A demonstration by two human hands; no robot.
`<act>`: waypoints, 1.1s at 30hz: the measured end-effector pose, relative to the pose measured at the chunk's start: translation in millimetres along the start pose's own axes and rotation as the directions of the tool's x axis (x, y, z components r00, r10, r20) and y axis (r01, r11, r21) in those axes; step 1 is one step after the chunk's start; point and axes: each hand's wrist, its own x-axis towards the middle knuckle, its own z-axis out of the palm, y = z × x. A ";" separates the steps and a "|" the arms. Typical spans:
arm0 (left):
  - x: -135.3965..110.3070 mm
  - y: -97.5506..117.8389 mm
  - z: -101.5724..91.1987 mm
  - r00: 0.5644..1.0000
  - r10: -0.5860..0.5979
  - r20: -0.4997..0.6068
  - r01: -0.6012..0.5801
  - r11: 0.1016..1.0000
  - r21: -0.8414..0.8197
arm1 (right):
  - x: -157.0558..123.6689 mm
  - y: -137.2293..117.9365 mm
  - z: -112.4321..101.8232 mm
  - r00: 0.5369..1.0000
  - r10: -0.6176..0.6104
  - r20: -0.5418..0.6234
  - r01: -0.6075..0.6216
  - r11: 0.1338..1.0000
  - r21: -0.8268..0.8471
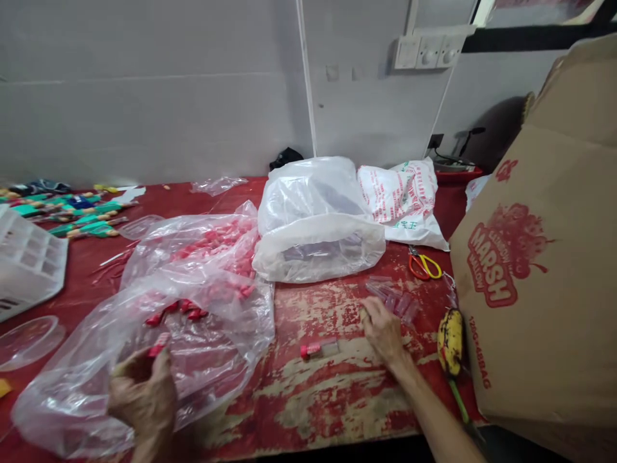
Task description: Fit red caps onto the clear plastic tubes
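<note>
My left hand [143,392] rests on a spread-out clear plastic bag [159,321] and pinches a small red cap [158,344] at its fingertips. More red caps [180,309] lie inside the bag. My right hand [383,331] lies palm down on the worn red table [313,399], its fingers reaching a cluster of small clear plastic tubes [393,297]. I cannot see whether it grips one. Between the two hands lies a clear tube fitted with a red cap [318,349].
A big cardboard box [544,276] fills the right side, with a banana [450,341] and orange-handled scissors [424,265] beside it. Clear and white printed bags [318,218] sit behind. At the left stand a white plastic tray [26,257] and green tools [72,215].
</note>
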 end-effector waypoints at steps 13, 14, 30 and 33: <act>-219.7 -0.3 20.3 0.585 -0.265 0.767 0.584 0.794 -0.171 | 57.3 30.6 6.5 0.975 0.074 0.210 -0.019 0.967 -0.252; -221.0 -0.3 20.8 0.554 -0.278 0.785 0.617 0.770 -0.164 | 55.3 28.5 1.3 0.975 0.071 0.212 -0.025 0.977 -0.213; -230.0 14.3 28.5 0.497 -0.344 0.797 0.728 0.664 -0.168 | -77.2 -20.9 -12.8 0.954 0.013 0.298 -0.271 0.452 0.850; -229.3 13.8 31.0 0.484 -0.346 0.804 0.740 0.653 -0.165 | -74.5 -20.3 -17.1 0.954 -0.082 0.289 -0.206 0.524 0.826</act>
